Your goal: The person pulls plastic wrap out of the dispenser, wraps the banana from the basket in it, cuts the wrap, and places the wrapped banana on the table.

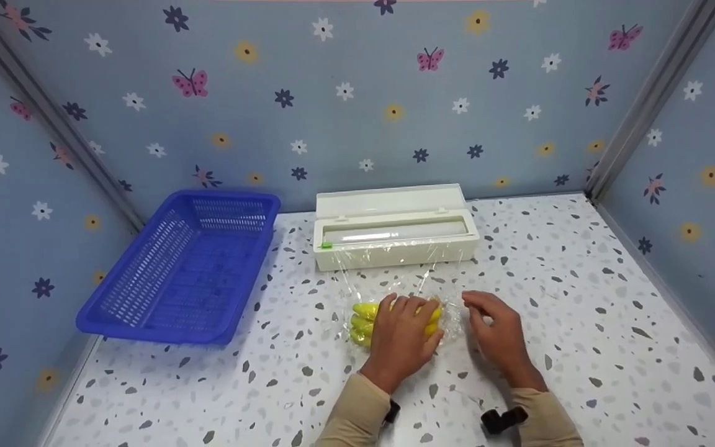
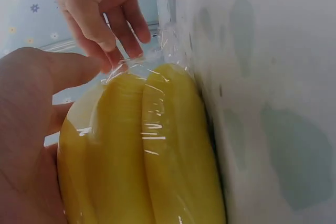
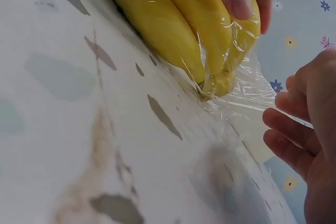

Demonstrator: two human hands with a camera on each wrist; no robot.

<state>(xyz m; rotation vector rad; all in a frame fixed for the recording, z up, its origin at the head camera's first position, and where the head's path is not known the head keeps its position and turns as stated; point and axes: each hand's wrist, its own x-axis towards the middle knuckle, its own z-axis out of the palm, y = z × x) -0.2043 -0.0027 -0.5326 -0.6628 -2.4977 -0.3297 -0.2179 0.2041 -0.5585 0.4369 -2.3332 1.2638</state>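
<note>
A bunch of yellow bananas [image 1: 364, 324] lies on the table, covered by clear cling film [image 3: 252, 85]. My left hand [image 1: 402, 335] grips the bunch from above through the film, its thumb on the near side and fingers over the far side. To the right of the bananas, my right hand [image 1: 499, 332] pinches the film's edge between thumb and fingers; in the right wrist view the film stretches from the stem end towards these fingertips. Behind the bananas stands a white cling film dispenser [image 1: 395, 256], lid raised, with film running from its roll down to the bunch.
A blue perforated plastic basket [image 1: 249, 273] stands at the left of the speckled table [image 1: 581, 323]. Patterned panels [image 1: 345, 124] close off the back and both sides. A green slider [image 1: 326, 245] sits on the dispenser's front left edge.
</note>
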